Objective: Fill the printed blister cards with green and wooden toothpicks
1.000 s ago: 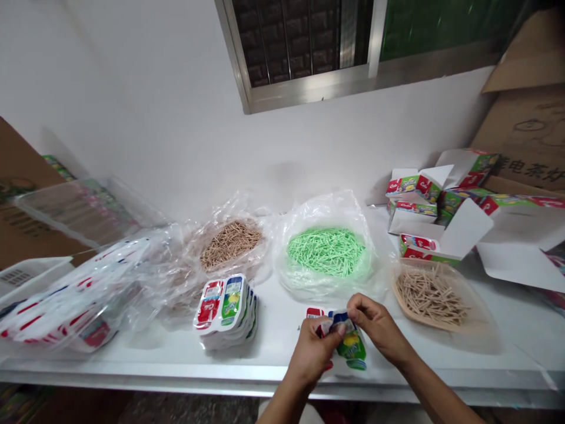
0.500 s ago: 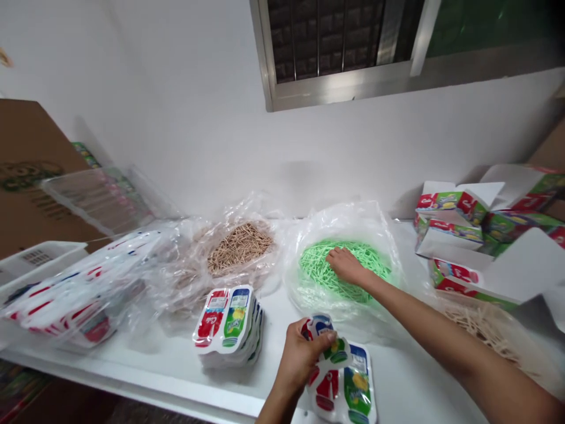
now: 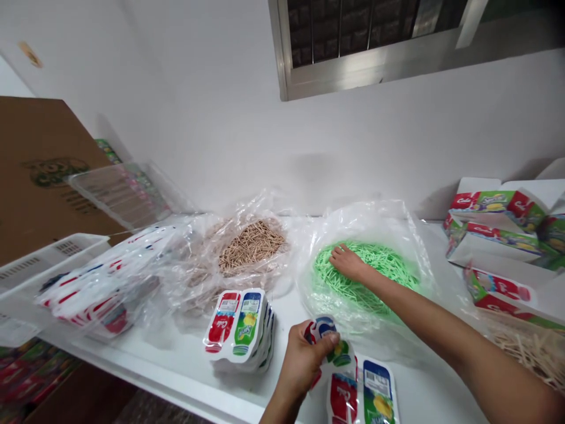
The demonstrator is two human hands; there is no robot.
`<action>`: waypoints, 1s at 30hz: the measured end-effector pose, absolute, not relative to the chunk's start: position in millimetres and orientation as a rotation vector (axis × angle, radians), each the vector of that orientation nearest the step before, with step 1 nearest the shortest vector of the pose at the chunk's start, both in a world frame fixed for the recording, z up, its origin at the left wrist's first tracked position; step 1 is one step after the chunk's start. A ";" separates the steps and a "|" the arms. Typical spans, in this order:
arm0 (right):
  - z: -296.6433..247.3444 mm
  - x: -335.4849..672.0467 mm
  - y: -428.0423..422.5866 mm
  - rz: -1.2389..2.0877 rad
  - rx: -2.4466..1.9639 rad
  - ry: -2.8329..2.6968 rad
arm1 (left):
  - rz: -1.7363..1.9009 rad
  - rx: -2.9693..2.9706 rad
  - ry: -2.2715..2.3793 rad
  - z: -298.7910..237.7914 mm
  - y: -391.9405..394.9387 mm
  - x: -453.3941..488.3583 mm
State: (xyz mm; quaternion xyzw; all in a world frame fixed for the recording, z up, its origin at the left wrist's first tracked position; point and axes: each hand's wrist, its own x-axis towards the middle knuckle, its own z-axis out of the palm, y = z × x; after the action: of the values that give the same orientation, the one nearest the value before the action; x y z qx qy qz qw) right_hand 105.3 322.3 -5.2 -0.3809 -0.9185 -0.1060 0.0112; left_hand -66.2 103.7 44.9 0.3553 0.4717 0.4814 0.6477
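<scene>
left hand [image 3: 303,356] pinching one pack [image 3: 342,354], right hand [image 3: 348,262] in one green-stick pile [image 3: 395,274] — grip unclear

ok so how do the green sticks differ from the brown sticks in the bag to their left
The green sticks are bright green, while the brown sticks are a dull tan. The green sticks have the right hand on them; no hand touches the brown sticks. The green heap looks wider than the brown one. Both lie loosely heaped in clear plastic bags.
</scene>
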 end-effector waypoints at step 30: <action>7.3 192.4 255.6 0.862 -1.230 -1.994 | 1.688 1.468 1.408 31.1 272.6 65.2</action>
State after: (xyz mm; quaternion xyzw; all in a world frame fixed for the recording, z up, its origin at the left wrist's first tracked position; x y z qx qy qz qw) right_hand 192.4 255.6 7.3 -0.4672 -0.7575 0.3276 0.3172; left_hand 65.2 272.6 31.1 0.5384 0.5161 0.6188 0.2466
